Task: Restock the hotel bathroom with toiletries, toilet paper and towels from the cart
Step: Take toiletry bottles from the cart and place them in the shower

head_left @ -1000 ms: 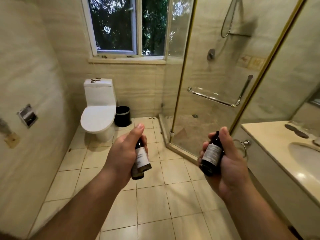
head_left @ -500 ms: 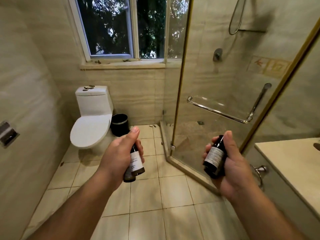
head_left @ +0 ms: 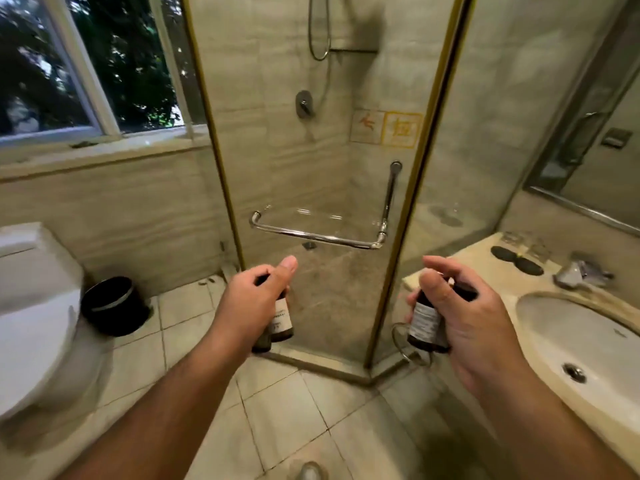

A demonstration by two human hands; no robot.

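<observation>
Head view: left hand (head_left: 256, 299) is curled round dark bottles (head_left: 282, 320) w/ white labels, thumb raised along the top. Looks like two bottles, one behind the other, but the fingers hide most of them, so count not certain. Right hand (head_left: 467, 327) grips a labelled dark bottle (head_left: 426, 322), thumb pressed on its upper part, fingers wrapped behind. Both hands are held in the air over the tiled floor (head_left: 277, 410), in front of the glass shower door (head_left: 329, 150) and lower in frame than its chrome handle (head_left: 318, 237). Right-hand bottle is near the corner of the vanity surface (head_left: 478, 249), not on it. Sink (head_left: 588, 341) and tap (head_left: 581, 271) to the right. Toilet (head_left: 31, 306) and black bin (head_left: 114, 306) to the left, under the window (head_left: 86, 64).
</observation>
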